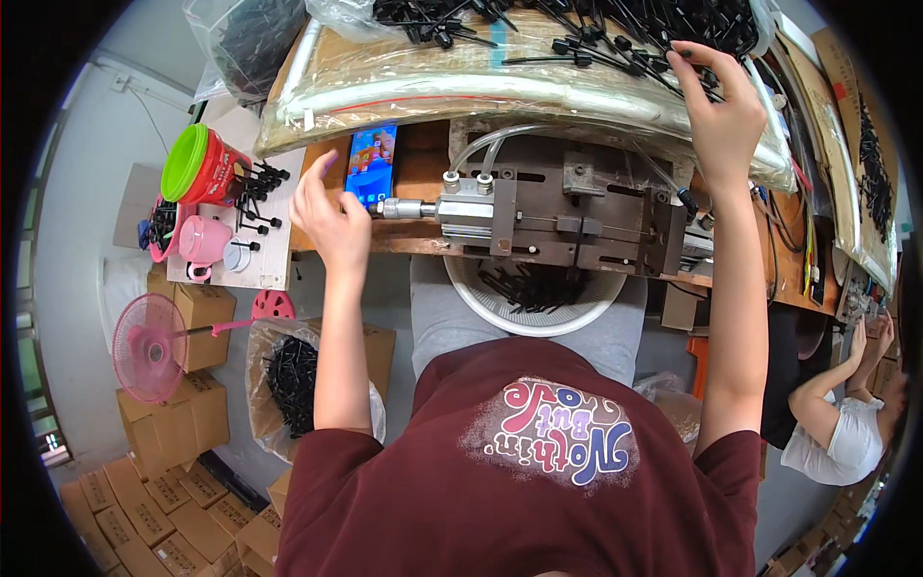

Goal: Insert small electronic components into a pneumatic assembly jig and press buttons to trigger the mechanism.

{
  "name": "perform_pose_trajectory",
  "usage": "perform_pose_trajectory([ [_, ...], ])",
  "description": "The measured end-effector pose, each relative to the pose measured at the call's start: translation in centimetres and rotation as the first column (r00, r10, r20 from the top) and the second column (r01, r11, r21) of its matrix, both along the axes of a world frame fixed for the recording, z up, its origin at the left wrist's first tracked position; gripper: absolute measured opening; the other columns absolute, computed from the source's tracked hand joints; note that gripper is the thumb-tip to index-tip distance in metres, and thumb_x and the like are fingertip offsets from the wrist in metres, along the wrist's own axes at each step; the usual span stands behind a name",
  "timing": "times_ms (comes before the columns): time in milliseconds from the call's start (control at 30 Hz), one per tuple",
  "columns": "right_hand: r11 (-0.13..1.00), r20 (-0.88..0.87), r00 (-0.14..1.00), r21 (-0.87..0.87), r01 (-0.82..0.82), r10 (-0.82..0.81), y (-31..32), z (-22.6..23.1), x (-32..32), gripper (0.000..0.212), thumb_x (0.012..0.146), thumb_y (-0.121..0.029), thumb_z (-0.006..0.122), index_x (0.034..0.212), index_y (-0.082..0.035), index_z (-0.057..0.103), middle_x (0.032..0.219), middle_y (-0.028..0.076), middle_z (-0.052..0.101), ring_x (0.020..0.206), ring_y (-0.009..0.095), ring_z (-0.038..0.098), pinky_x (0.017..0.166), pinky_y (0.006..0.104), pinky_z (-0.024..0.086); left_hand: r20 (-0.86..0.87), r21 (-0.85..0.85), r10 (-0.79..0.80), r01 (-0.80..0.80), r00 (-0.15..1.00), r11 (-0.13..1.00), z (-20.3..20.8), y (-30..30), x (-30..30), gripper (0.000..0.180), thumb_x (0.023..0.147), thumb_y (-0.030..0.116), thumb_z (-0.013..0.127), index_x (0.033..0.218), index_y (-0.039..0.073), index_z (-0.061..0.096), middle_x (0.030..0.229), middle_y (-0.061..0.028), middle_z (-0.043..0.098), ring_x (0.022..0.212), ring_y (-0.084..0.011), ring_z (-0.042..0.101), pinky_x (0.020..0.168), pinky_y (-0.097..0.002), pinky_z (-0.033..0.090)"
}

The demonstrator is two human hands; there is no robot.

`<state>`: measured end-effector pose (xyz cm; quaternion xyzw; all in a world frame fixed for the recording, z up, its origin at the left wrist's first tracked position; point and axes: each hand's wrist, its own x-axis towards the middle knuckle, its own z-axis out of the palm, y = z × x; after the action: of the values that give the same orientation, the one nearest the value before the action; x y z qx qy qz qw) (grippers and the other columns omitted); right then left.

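Observation:
My left hand (332,213) is open, its fingers apart and nothing seen in them. It hovers left of a metal pneumatic cylinder (466,213) on a bench fixture, beside a phone (371,163) with a lit screen. My right hand (723,111) reaches up to the raised, plastic-wrapped board (413,91). Thumb and forefinger pinch a small black plastic part (686,54) at the edge of a pile of black stemmed parts (663,24). Most of that part is hidden by the fingers. On the fixture, a thin rod (625,231) runs through a small block (577,225).
Below the fixture, a white basket (524,325) of black parts rests at my lap. To the left stand a red tub with green rim (197,165), a pink mug (202,238) and a pink fan (150,346). A bagged box (288,380) holds black parts. Another person (838,428) sits at right.

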<state>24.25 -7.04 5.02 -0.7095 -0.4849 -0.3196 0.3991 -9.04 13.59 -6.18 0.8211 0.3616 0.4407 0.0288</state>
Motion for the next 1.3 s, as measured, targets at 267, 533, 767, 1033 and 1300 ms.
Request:
perform_pose_trajectory([
  [267, 0.994, 0.135, 0.991, 0.099, -0.035, 0.022, -2.0, 0.6, -3.7, 0.011, 0.078, -0.011, 0.076, 0.089, -0.012, 0.073, 0.087, -0.001, 0.071, 0.083, 0.015, 0.064, 0.082, 0.0284, 0.042, -0.307, 0.078, -0.012, 0.038, 0.952, 0.996, -3.1, 5.7, 0.0, 0.051, 0.073, -0.006, 0.051, 0.123, 0.002, 0.05, 0.108, -0.0087, 0.069, 0.104, -0.0294, 0.059, 0.112, -0.0589, 0.019],
  [533, 0.983, -0.098, 0.99, 0.166, -0.079, 0.097, -5.6, 0.2, -7.5, 0.016, 0.077, 0.004, 0.074, 0.091, -0.002, 0.071, 0.09, 0.007, 0.071, 0.086, 0.018, 0.064, 0.082, 0.0287, 0.046, -0.33, -0.011, 0.031, -0.037, 0.943, 0.999, -3.8, 6.5, 0.2, 0.061, 0.073, -0.006, 0.051, 0.133, -0.001, 0.045, 0.104, -0.0159, 0.068, 0.098, -0.0329, 0.06, 0.111, -0.0598, 0.019],
  [767, 0.98, -0.225, 0.969, 0.192, -0.056, 0.1, -8.4, -1.0, -9.0, 0.017, 0.077, 0.008, 0.072, 0.093, 0.002, 0.07, 0.093, 0.009, 0.07, 0.088, 0.02, 0.063, 0.082, 0.0289, 0.047, -0.379, -0.011, -0.003, -0.002, 0.925, 1.0, -3.7, 6.4, 0.8, 0.063, 0.072, -0.004, 0.049, 0.134, -0.002, 0.042, 0.116, -0.0147, 0.065, 0.111, -0.0343, 0.057, 0.113, -0.0557, 0.018],
  [1033, 0.978, -0.294, 0.952, 0.206, -0.026, 0.087, -9.9, -1.8, -10.4, 0.02, 0.077, 0.01, 0.071, 0.095, 0.002, 0.068, 0.094, 0.01, 0.069, 0.091, 0.021, 0.062, 0.083, 0.0304, 0.047, -0.426, -0.009, 0.023, -0.029, 0.904, 1.0, -3.1, 6.5, 1.2, 0.056, 0.072, 0.0, 0.052, 0.128, -0.005, 0.049, 0.098, -0.0232, 0.066, 0.101, -0.038, 0.059, 0.112, -0.0566, 0.021],
  [1300, 0.915, -0.862, 0.321, 0.4, -0.046, 0.393, -10.6, -1.1, -11.4, 0.009, 0.089, -0.002, 0.065, 0.094, 0.004, 0.062, 0.088, 0.01, 0.066, 0.068, 0.013, 0.064, 0.062, 0.0206, 0.049, 0.307, -0.252, -0.314, 0.394, 0.899, 0.884, 5.1, -2.9, -0.4, 0.024, 0.08, -0.002, 0.056, 0.1, 0.0, 0.068, 0.106, -0.0165, 0.068, 0.09, -0.0253, 0.067, 0.083, -0.035, 0.052],
])
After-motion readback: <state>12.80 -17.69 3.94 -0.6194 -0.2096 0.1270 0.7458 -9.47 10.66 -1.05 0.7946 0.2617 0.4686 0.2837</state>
